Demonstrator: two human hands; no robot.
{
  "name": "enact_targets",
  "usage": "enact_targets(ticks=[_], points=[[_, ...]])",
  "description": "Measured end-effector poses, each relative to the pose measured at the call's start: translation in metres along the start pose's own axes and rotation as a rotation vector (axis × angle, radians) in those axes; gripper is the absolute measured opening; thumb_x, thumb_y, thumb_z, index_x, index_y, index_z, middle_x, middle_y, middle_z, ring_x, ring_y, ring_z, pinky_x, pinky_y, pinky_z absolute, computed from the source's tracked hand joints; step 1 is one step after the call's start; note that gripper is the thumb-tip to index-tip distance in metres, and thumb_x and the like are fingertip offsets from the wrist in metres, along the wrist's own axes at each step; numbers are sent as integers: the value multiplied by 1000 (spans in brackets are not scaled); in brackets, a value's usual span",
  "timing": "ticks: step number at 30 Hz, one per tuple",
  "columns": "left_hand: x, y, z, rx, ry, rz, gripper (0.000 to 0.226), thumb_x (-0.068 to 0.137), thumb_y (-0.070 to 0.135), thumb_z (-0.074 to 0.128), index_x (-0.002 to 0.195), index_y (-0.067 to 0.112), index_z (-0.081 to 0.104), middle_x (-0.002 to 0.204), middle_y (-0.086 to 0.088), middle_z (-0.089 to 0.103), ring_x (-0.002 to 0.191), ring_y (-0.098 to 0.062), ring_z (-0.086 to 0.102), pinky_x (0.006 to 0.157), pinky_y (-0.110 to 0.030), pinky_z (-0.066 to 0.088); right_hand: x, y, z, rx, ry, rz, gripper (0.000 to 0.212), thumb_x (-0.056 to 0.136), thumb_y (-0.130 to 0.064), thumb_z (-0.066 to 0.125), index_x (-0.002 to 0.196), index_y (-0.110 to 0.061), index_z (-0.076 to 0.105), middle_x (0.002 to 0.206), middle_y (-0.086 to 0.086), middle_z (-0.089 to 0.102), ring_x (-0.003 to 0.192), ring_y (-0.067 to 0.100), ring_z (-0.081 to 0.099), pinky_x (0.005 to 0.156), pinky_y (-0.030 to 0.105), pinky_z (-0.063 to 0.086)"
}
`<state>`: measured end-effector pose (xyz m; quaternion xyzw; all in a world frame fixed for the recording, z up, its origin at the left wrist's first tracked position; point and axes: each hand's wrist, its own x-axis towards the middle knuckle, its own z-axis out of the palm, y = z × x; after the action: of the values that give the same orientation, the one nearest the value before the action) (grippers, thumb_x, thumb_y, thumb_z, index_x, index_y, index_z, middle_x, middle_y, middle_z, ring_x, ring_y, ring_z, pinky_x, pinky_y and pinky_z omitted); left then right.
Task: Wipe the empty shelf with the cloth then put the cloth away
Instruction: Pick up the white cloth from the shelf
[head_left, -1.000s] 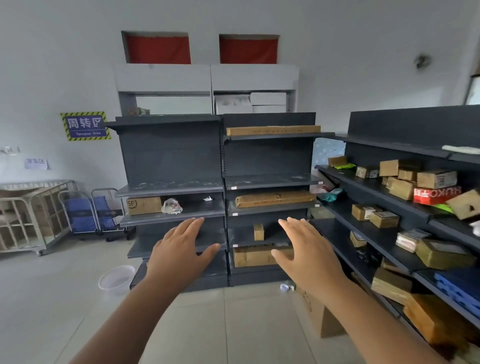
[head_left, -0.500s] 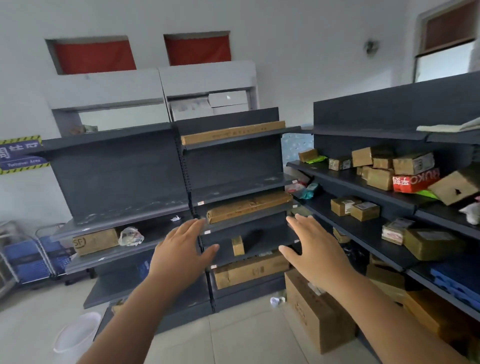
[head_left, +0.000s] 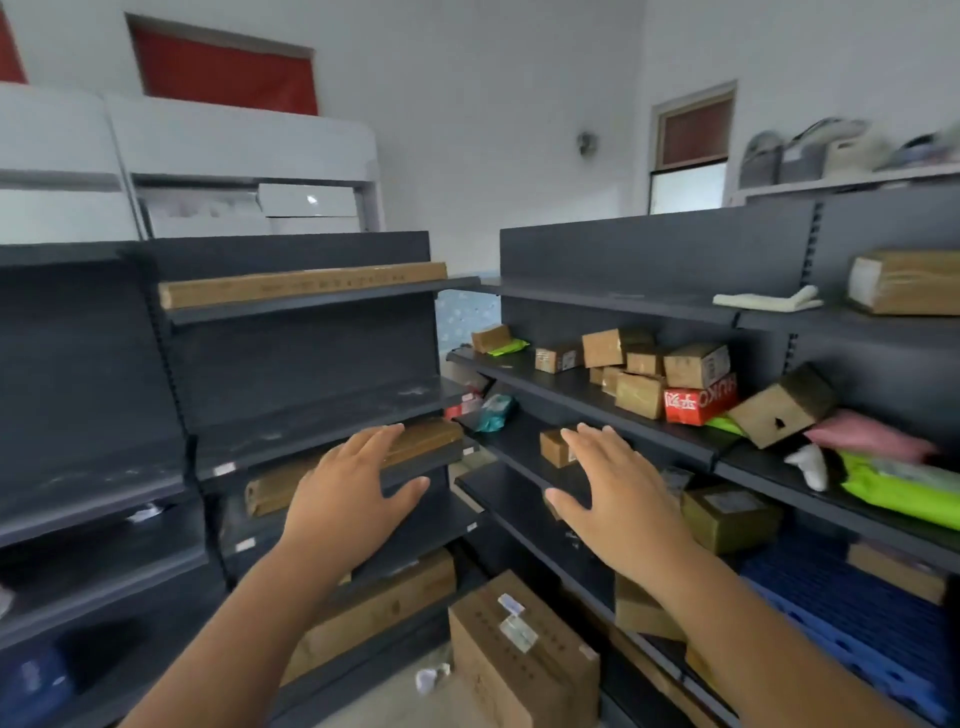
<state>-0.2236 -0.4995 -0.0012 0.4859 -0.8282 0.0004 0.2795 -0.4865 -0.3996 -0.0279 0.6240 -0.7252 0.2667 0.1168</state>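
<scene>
1. So far the task has not properly begun: both hands are spread flat and hold nothing. The left hand (head_left: 348, 491) and the right hand (head_left: 621, 493) hover side by side in front of the dark shelving, palms down, fingers apart.
2. The cloth (head_left: 768, 300), pale and folded, lies on the top shelf (head_left: 613, 301) of the right-hand rack, well apart from both hands and just beside a brown box (head_left: 906, 282). The stretch of that shelf to the cloth's left looks bare, so it is likely the one to wipe.
3. I judge the step in hand to be the approach. The next move calls for lifting the right hand up and across to the cloth and closing the fingers on it.
4. Against the frames from a second earlier, the view has swung right: the white bucket and the carts on the left have gone from sight, and the right-hand rack with the cloth now fills more of the picture. The hands keep the same spread pose.
</scene>
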Motion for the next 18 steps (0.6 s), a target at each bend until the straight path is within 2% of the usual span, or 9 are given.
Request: enact_targets(ticks=[5, 9, 18], points=[[100, -4, 49, -98, -9, 165, 68, 81, 67, 50, 140, 41, 28, 147, 12, 42, 129, -18, 45, 100, -42, 46, 47, 32, 8, -126, 92, 136, 67, 87, -55, 46, 145, -29, 24, 154, -6, 29, 142, 15, 23, 113, 42, 31], [162, 16, 94, -199, -71, 275, 69, 82, 65, 52, 142, 39, 29, 151, 10, 37, 134, -17, 38, 104, -42, 42, 68, 62, 15, -204, 126, 269, 69, 85, -53, 51, 145, -27, 25, 151, -5, 33, 139, 14, 29, 112, 41, 33], [270, 83, 164, -255, -150, 437, 73, 83, 62, 54, 144, 36, 26, 150, 6, 37, 133, -17, 39, 108, -43, 40, 142, 187, -10, -396, 177, 450, 75, 83, -58, 53, 145, -24, 27, 154, 0, 31, 142, 21, 26, 113, 44, 33]])
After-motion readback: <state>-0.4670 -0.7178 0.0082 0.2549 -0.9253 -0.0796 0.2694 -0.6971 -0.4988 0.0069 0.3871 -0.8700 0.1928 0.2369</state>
